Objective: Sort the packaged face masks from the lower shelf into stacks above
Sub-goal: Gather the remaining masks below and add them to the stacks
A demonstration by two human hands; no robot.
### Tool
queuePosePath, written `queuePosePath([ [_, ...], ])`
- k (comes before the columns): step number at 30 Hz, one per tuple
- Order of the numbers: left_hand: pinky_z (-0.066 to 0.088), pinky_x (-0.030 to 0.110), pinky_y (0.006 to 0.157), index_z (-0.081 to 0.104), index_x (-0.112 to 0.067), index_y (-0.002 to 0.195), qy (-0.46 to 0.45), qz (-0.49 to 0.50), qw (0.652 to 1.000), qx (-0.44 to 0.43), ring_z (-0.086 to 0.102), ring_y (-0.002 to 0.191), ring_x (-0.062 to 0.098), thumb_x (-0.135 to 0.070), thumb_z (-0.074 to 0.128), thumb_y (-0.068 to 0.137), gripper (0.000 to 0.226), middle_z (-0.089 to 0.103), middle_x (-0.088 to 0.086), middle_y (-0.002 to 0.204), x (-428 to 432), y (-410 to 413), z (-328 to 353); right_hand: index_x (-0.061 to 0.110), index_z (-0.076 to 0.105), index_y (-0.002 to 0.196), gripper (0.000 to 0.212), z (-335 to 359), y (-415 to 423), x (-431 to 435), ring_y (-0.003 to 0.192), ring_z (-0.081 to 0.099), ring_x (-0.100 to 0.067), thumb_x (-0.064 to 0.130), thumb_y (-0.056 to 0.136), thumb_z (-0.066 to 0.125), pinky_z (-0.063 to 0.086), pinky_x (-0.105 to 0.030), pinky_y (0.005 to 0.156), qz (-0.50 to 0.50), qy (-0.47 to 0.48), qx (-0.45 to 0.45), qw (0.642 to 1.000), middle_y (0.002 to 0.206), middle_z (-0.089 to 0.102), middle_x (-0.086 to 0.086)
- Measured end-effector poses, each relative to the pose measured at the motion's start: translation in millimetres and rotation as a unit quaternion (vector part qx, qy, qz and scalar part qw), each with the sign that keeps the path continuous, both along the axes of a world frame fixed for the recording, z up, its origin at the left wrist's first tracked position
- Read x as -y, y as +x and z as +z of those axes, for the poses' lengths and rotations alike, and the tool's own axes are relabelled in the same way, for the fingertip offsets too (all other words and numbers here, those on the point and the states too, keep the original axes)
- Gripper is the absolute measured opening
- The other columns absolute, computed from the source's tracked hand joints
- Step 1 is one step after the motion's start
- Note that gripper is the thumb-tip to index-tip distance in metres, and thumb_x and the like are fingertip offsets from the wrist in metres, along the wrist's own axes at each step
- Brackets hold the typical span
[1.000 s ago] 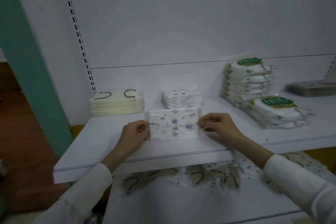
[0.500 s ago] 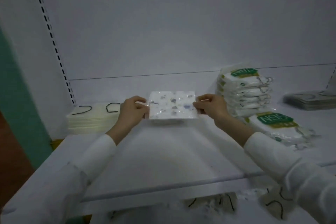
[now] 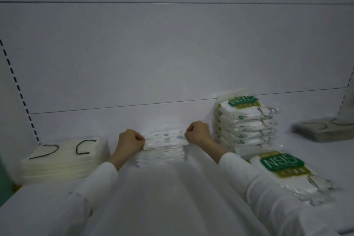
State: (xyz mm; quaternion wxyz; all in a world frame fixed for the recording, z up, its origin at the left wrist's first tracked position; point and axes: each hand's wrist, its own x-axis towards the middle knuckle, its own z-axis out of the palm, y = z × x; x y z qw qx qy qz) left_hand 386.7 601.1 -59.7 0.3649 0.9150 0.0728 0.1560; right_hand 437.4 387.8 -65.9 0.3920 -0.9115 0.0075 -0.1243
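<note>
A packaged face mask with a small blue-grey print (image 3: pixel 164 137) lies on top of a stack of like packs (image 3: pixel 161 154) at the back middle of the white upper shelf (image 3: pixel 162 197). My left hand (image 3: pixel 130 141) pinches the pack's left edge with curled fingers. My right hand (image 3: pixel 198 133) pinches its right edge the same way. Both white sleeves reach forward over the shelf. The lower shelf is out of view.
A cream mask stack with black ear loops (image 3: pixel 61 159) sits at the left. A tall N95 pack stack (image 3: pixel 245 122) stands right of my right hand, a lower N95 pile (image 3: pixel 287 170) in front of it. A grey stack (image 3: pixel 323 128) lies far right.
Both hands carried the printed pack from the shelf's front edge back and down onto the printed stack. The camera moved closer, so the lower shelf dropped out of view.
</note>
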Motion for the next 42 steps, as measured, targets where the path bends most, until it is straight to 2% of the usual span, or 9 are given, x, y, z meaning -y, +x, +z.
queuePosePath([
  [5, 0.043, 0.021, 0.064, 0.071, 0.000, 0.064, 0.009, 0.022, 1.000, 0.008, 0.059, 0.059, 0.017, 0.002, 0.058, 0.080, 0.021, 0.064, 0.011, 0.060, 4, 8, -5, 0.003, 0.074, 0.088, 0.019, -5, 5, 5, 0.097, 0.063, -0.024, 0.005, 0.083, 0.055, 0.043, -0.020, 0.074, 0.034, -0.018, -0.017, 0.999, 0.096, 0.071, -0.014],
  [9, 0.049, 0.031, 0.073, 0.066, -0.003, 0.056, 0.009, 0.052, 0.998, 0.016, 0.064, 0.071, 0.026, 0.001, 0.057, 0.079, 0.025, 0.070, 0.014, 0.069, 3, 10, -8, 0.004, 0.074, 0.090, 0.017, -1, 3, 9, 0.092, 0.065, -0.018, 0.005, 0.081, 0.061, 0.041, -0.014, 0.067, 0.065, -0.013, -0.017, 0.998, 0.095, 0.072, -0.010],
  [12, 0.046, 0.030, 0.075, 0.068, -0.009, 0.063, 0.015, 0.072, 0.997, 0.016, 0.063, 0.078, 0.028, 0.000, 0.057, 0.080, 0.023, 0.071, 0.012, 0.074, 3, 9, -11, 0.007, 0.073, 0.095, 0.018, -1, 0, 8, 0.088, 0.063, -0.015, 0.008, 0.080, 0.063, 0.044, -0.017, 0.070, 0.089, -0.025, -0.022, 0.995, 0.098, 0.072, -0.007],
  [16, 0.046, 0.032, 0.077, 0.064, -0.012, 0.063, 0.014, 0.085, 0.996, 0.017, 0.064, 0.084, 0.033, 0.002, 0.057, 0.082, 0.025, 0.069, 0.016, 0.075, 0, 11, -15, 0.009, 0.070, 0.103, 0.022, -3, -1, 5, 0.096, 0.063, -0.019, 0.013, 0.083, 0.064, 0.047, -0.020, 0.077, 0.114, -0.032, -0.023, 0.993, 0.104, 0.069, -0.007],
  [19, 0.047, 0.034, 0.079, 0.072, -0.004, 0.072, 0.020, 0.088, 0.996, 0.011, 0.062, 0.083, 0.032, 0.001, 0.058, 0.082, 0.018, 0.069, 0.016, 0.077, -3, 11, -15, 0.008, 0.069, 0.106, 0.024, -5, -2, 2, 0.099, 0.063, -0.021, 0.015, 0.084, 0.063, 0.047, -0.022, 0.079, 0.118, -0.037, -0.016, 0.992, 0.106, 0.069, -0.008],
  [26, 0.042, 0.030, 0.073, 0.068, -0.006, 0.069, 0.011, 0.079, 0.997, -0.012, 0.062, 0.084, 0.033, -0.005, 0.057, 0.084, 0.019, 0.065, 0.011, 0.072, -7, 12, -17, 0.007, 0.060, 0.117, 0.031, -9, 2, -6, 0.100, 0.058, -0.023, 0.024, 0.091, 0.056, 0.041, -0.025, 0.078, 0.105, -0.064, -0.018, 0.992, 0.117, 0.062, -0.011],
  [31, 0.044, 0.032, 0.083, 0.070, -0.004, 0.096, 0.015, 0.074, 0.997, 0.010, 0.061, 0.099, 0.033, -0.012, 0.054, 0.090, 0.019, 0.070, 0.015, 0.098, -10, 8, -12, 0.010, 0.046, 0.129, 0.042, -7, 4, -6, 0.113, 0.054, -0.029, 0.034, 0.095, 0.051, 0.043, -0.034, 0.095, 0.098, -0.079, -0.017, 0.992, 0.130, 0.051, -0.015],
  [33, 0.044, 0.033, 0.089, 0.069, -0.006, 0.100, 0.032, 0.063, 0.997, 0.021, 0.060, 0.103, 0.032, -0.015, 0.056, 0.090, 0.019, 0.069, 0.014, 0.103, -14, 5, -8, 0.010, 0.045, 0.131, 0.043, -4, 2, -6, 0.116, 0.053, -0.031, 0.033, 0.096, 0.048, 0.043, -0.034, 0.097, 0.097, -0.099, 0.002, 0.990, 0.132, 0.051, -0.016],
  [42, 0.047, 0.033, 0.088, 0.066, -0.005, 0.104, 0.126, 0.004, 0.990, 0.059, 0.061, 0.101, 0.029, -0.017, 0.057, 0.087, 0.022, 0.067, 0.013, 0.108, -33, -50, 6, 0.013, 0.050, 0.131, 0.037, 17, -51, -3, 0.119, 0.050, -0.029, 0.019, 0.095, 0.046, 0.043, -0.035, 0.095, 0.106, -0.209, 0.107, 0.966, 0.128, 0.058, -0.011],
])
